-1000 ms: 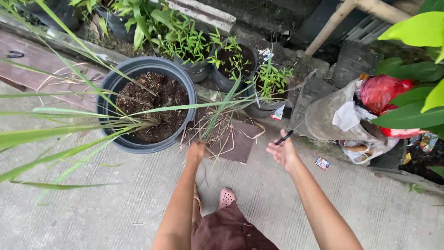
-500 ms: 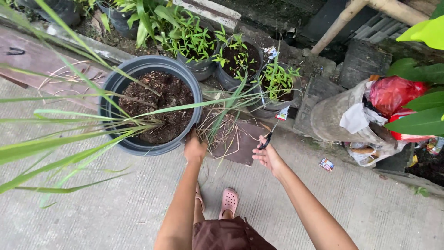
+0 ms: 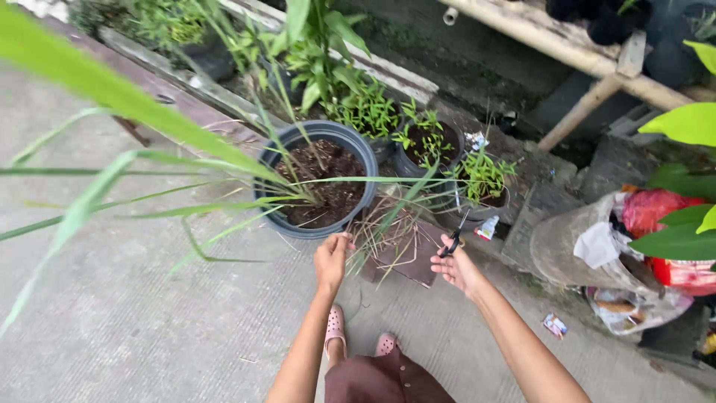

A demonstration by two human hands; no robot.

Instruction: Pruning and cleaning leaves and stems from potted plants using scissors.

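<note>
Looking down, I see my pink shoes (image 3: 335, 328) on grey concrete. My left hand (image 3: 330, 260) is closed around a bunch of long grass-like leaves (image 3: 388, 216), which arch over a patch of dry roots. My right hand (image 3: 459, 267) grips black scissors (image 3: 454, 237), blades pointing away, just beside the clump. Beyond my left hand sits a large dark pot (image 3: 321, 186) of soil; smaller potted plants (image 3: 485, 183) stand behind.

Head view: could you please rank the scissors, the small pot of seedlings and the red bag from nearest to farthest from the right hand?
1. Scissors: held in the right hand.
2. Small pot of seedlings: just beyond the blades.
3. Red bag: far right, beside the grey sack.
</note>
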